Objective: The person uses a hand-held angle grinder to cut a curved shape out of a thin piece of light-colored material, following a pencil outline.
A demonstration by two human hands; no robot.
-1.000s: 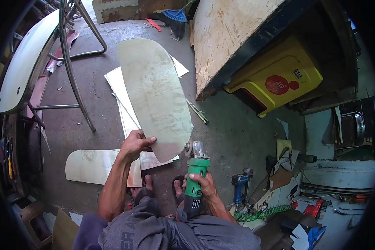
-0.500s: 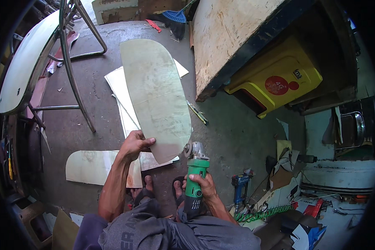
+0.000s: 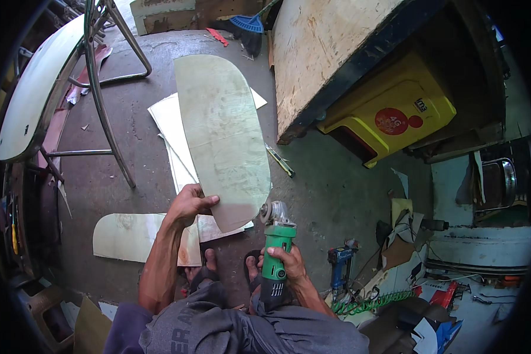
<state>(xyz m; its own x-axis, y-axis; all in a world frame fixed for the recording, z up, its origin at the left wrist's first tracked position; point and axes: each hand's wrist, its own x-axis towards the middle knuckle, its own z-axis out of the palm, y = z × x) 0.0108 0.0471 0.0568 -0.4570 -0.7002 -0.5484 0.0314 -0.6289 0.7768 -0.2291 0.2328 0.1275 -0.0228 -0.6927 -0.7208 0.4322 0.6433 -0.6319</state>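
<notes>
Rounded board held against a grinder's wheel, low over a concrete floor.

The left hand (image 3: pixel 189 203) has its fingers curled over the near left edge of the pale rounded board (image 3: pixel 221 133), thumb on top, gripping it; the board runs up and away from the fingers. The right hand (image 3: pixel 284 264) is wrapped tight around the green angle grinder (image 3: pixel 275 245), whose head meets the board's lower right edge just beyond the fingertips, though whether they touch looks likely rather than certain. Flat pale sheets (image 3: pixel 172 133) lie beneath the board. Bare floor (image 3: pixel 330 194) opens right of the grinder; a metal stool frame (image 3: pixel 103 97) stands well left of the fingers.
</notes>
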